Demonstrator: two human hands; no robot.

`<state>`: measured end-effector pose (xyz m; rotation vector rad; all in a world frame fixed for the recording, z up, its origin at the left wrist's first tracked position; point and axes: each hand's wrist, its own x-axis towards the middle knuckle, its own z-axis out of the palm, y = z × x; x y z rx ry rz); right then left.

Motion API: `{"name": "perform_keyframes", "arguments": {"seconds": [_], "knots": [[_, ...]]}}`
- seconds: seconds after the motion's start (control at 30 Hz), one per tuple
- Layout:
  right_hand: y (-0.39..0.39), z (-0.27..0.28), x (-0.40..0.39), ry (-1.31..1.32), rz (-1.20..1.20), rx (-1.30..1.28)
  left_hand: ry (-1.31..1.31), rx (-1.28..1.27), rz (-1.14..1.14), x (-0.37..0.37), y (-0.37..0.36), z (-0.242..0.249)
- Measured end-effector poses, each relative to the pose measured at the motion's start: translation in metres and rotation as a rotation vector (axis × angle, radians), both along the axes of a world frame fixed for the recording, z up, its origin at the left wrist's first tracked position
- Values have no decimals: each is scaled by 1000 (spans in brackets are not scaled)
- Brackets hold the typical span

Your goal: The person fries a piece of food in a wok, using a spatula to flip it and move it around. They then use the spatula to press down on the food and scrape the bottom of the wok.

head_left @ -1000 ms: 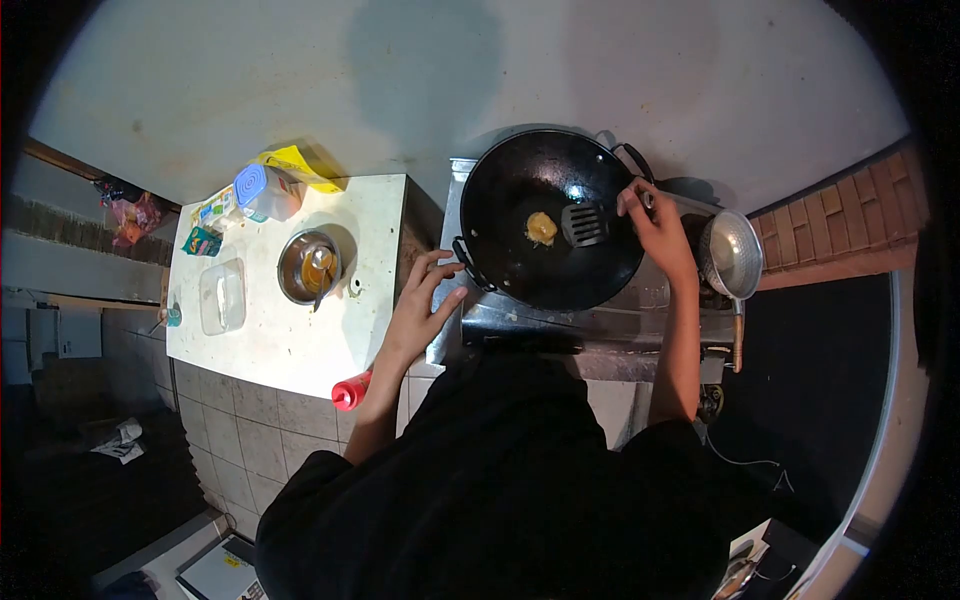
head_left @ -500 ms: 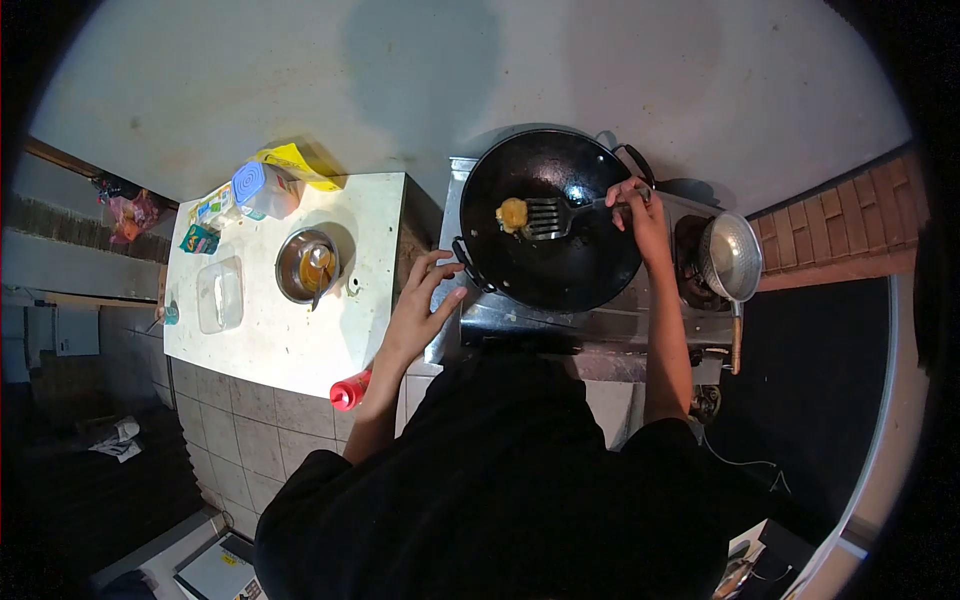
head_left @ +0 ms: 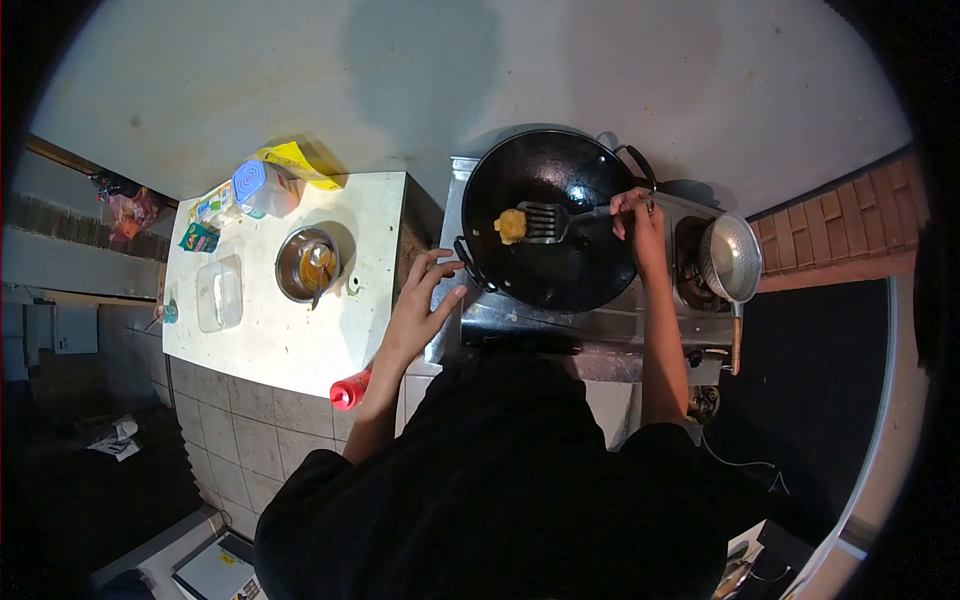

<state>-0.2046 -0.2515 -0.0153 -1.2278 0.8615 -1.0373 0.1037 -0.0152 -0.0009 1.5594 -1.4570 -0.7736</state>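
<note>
My right hand (head_left: 638, 220) is closed around the handle of a slotted spatula (head_left: 545, 222), whose head lies inside a large black wok (head_left: 550, 275). Just left of the spatula's front edge is a golden-brown lump of fried food (head_left: 510, 226) in the wok. My left hand (head_left: 428, 300) is open with fingers apart, its fingertips close to the wok's left loop handle (head_left: 466, 256).
Right of the wok, a silver saucepan (head_left: 735, 255) with a wooden handle sits on the other burner. The white table (head_left: 265, 345) at left bears a metal bowl (head_left: 290, 268) of yellowish liquid, a clear plastic container (head_left: 220, 293), a blue-lidded tub (head_left: 265, 190) and a red bottle (head_left: 348, 391).
The spatula head and the food have shifted slightly within the wok, the food a little downward. My right hand has moved slightly on the handle side; my left hand stays put.
</note>
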Motion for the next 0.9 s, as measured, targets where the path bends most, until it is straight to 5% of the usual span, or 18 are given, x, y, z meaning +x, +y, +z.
{"name": "perform_keyframes", "arguments": {"seconds": [0.9], "knots": [[28,58,1,117,18,-134,16,-38,8,1,4,-5]]}}
